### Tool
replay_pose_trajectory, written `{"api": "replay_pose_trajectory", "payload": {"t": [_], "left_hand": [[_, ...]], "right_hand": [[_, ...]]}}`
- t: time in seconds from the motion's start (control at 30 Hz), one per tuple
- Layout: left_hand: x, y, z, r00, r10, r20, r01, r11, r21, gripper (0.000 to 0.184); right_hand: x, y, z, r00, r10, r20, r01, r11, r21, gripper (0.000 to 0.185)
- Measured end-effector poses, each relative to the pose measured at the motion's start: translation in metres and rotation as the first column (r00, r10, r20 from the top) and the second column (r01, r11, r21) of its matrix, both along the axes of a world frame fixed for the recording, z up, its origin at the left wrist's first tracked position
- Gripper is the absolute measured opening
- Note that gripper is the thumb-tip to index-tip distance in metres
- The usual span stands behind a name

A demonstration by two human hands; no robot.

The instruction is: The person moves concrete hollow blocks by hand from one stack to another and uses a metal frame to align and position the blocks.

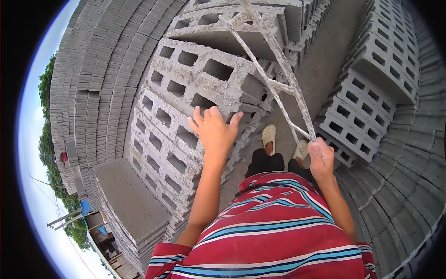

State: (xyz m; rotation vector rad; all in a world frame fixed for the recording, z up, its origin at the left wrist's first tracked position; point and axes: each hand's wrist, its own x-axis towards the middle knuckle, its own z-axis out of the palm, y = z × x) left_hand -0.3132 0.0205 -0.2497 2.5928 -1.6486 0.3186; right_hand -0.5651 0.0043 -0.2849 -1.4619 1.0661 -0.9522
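My left hand [214, 132] is at the near side of a stack of grey hollow concrete blocks [183, 100]. Its fingers are apart, over a block beside a rectangular hole, with the thumb spread to the right; whether the fingertips press on the block I cannot tell. My right hand [321, 158] is wrapped round the lower end of a narrow, ladder-like metal frame [284, 60]. Two long rods joined by short crossbars make up this frame, all crusted with grey cement. It slants up and left, its far end over the top of the block stack.
More hollow blocks [362, 118] are stacked on the right, across a narrow dirt passage [332, 39]. Tall rows of blocks [109, 69] curve along the left. A flat-topped stack [132, 197] stands lower left. My feet, in pale clogs [268, 134], are between the stacks.
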Motion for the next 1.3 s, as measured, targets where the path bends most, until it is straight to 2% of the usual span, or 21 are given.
{"api": "replay_pose_trajectory", "payload": {"t": [0.13,0.43,0.67,0.77,0.87,1.1,1.23,1.3], "left_hand": [[0.007,0.000,-0.004,0.997,-0.030,-0.072,0.023,0.996,-0.090,0.051],[0.010,0.006,-0.003,0.991,-0.015,-0.132,0.002,0.995,-0.100,0.047],[0.011,0.009,-0.001,0.984,-0.020,-0.174,-0.002,0.993,-0.122,0.044],[0.012,0.010,-0.001,0.979,-0.022,-0.201,-0.001,0.993,-0.115,0.043],[0.014,0.011,-0.004,0.984,-0.042,-0.175,0.015,0.988,-0.151,0.043],[0.015,0.011,-0.004,0.974,-0.034,-0.223,0.008,0.993,-0.119,0.038],[0.016,0.013,-0.006,0.976,-0.044,-0.214,0.014,0.990,-0.143,0.038],[0.017,0.012,-0.006,0.978,-0.039,-0.207,0.009,0.990,-0.143,0.038]], "right_hand": [[0.024,-0.020,0.012,0.993,0.120,-0.008,-0.120,0.989,-0.085,0.033],[0.068,-0.047,0.033,0.931,0.219,-0.292,-0.291,0.929,-0.229,0.042],[0.089,-0.056,0.072,0.934,0.169,-0.314,-0.275,0.902,-0.333,0.044],[0.095,-0.063,0.064,0.909,0.147,-0.391,-0.291,0.894,-0.341,0.044],[0.097,-0.058,0.050,0.904,0.188,-0.384,-0.299,0.919,-0.255,0.044],[0.112,-0.050,0.086,0.944,0.155,-0.291,-0.270,0.870,-0.412,0.040],[0.112,-0.054,0.065,0.842,0.057,-0.537,-0.325,0.847,-0.420,0.041],[0.113,-0.052,0.068,0.835,0.070,-0.546,-0.328,0.860,-0.390,0.042]]}}
